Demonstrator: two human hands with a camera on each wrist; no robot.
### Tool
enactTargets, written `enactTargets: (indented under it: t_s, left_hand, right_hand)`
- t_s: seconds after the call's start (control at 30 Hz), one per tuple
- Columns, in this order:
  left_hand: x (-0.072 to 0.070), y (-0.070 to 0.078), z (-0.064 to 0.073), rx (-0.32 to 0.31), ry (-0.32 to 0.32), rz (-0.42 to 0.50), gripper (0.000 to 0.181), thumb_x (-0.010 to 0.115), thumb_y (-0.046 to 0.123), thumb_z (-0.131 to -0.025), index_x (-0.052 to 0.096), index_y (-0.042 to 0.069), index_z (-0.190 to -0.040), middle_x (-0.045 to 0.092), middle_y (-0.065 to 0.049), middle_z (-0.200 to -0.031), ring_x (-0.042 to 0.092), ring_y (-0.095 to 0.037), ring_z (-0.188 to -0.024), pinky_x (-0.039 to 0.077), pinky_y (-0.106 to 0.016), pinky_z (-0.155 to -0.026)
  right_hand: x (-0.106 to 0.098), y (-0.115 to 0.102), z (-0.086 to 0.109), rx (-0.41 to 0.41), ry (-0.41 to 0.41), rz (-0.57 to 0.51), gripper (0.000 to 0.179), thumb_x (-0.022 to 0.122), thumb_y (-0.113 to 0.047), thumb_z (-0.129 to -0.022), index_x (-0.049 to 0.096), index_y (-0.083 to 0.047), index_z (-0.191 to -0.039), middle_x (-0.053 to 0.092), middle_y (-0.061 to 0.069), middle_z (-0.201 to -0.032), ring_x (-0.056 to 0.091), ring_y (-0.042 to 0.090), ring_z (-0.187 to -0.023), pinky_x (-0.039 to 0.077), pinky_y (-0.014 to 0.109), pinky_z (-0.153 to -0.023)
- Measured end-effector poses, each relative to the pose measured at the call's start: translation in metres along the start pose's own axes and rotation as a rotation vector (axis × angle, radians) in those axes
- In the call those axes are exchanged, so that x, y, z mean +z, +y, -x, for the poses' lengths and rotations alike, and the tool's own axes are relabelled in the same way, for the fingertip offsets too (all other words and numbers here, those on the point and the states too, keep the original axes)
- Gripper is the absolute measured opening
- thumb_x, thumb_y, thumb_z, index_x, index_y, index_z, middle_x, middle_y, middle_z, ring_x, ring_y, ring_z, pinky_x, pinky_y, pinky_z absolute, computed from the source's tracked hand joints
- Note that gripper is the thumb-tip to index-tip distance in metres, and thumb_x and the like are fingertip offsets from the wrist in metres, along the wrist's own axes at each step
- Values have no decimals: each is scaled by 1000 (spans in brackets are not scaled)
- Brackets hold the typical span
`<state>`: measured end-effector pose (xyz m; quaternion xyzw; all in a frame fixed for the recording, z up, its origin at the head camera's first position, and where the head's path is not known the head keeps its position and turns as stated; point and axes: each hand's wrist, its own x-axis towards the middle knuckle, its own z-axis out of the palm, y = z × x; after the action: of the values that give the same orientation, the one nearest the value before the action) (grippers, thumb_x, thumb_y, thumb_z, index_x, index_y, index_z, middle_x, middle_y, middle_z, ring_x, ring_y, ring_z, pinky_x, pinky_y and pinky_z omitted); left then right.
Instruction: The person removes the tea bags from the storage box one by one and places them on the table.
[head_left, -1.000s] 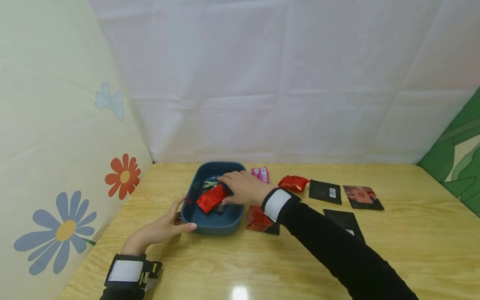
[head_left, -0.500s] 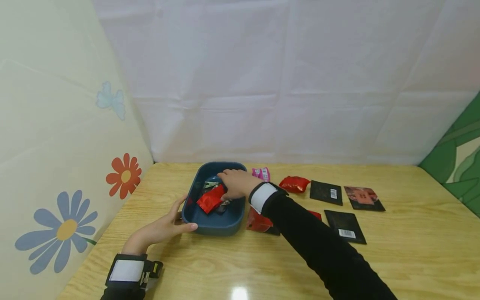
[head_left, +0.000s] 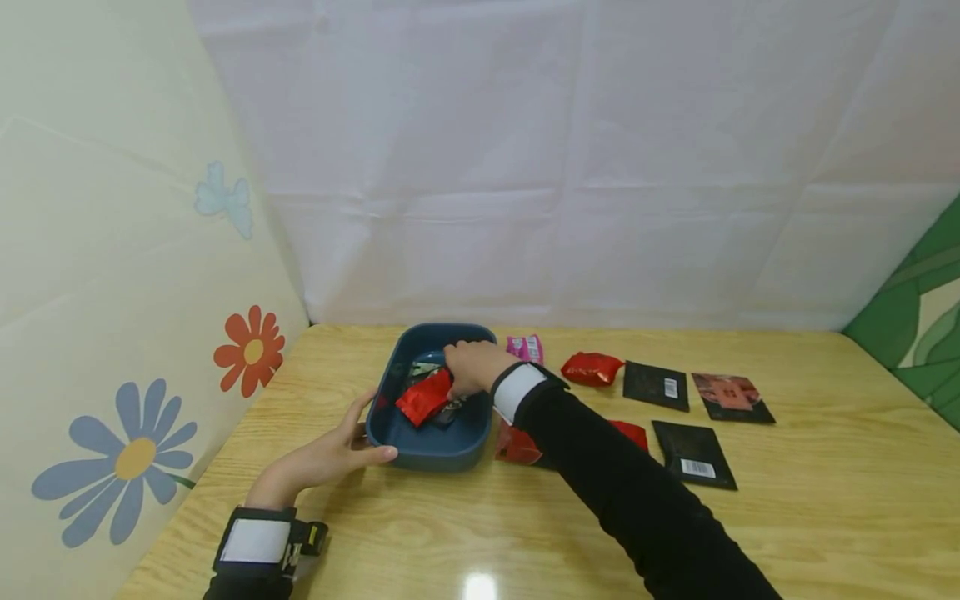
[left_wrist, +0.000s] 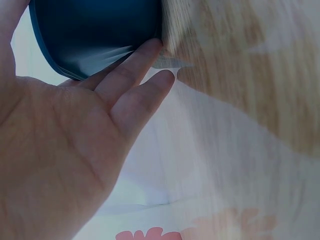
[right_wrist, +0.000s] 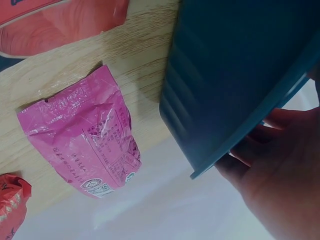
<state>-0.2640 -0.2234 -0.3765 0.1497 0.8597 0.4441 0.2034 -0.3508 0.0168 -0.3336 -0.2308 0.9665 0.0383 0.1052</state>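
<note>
A dark blue plastic bin (head_left: 442,460) stands at the table's left rear. In it lie a shiny red packet (head_left: 423,397) and some dark and greenish packets, partly covered. My left hand (head_left: 330,457) rests on the bin's near left corner, thumb at the front wall; in the left wrist view its fairly straight fingers (left_wrist: 142,97) lie against the side. My right hand (head_left: 476,367) reaches over the right rim into the bin, thumb beside the red packet's right end. Its fingertips are hidden, so I cannot tell whether it holds anything.
Right of the bin lie a pink packet (right_wrist: 87,135), a puffy red packet (head_left: 591,368), black flat packets (head_left: 655,385) and a red-and-black one (head_left: 731,395). Beneath my right sleeve, more red packets (head_left: 517,446) are partly hidden. A white cloth (head_left: 562,167) hangs behind the table.
My right hand has turned and lowered deeper into the bin, its forearm swinging left and uncovering more of the packets on the table. My left hand stays at the bin's corner.
</note>
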Motion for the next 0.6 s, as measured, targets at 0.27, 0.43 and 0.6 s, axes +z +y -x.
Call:
enactTargets:
  t_s: [0.27,0.43,0.6]
  left_hand:
    - [0,-1,-1,-16,8,12,95,69,34,-94,0,23,-158,34,-31,-147,42,-44,-131,31,-63,-106]
    - [0,0,-1,-19,7,13,95,70,34,-94,0,23,-158,34,-32,-147,41,-45,-131,30,-63,-106]
    - [-1,0,0,-22,5,16,95,70,34,-94,1,23,-158,34,-31,-147,41,-45,-131,30,-64,-106]
  right_hand:
    - [0,4,-1,-2,-6,23,67,73,-37,-91,48,-5,-144,53,14,-141,50,28,-129,40,43,-105]
    - [-3,7,-1,4,-39,-28,71,74,-33,-90,43,-5,-147,48,15,-146,46,30,-133,37,42,-108]
    - [-4,8,-2,13,-50,-43,73,74,-29,-90,39,-7,-150,47,13,-148,46,29,-133,38,41,-107]
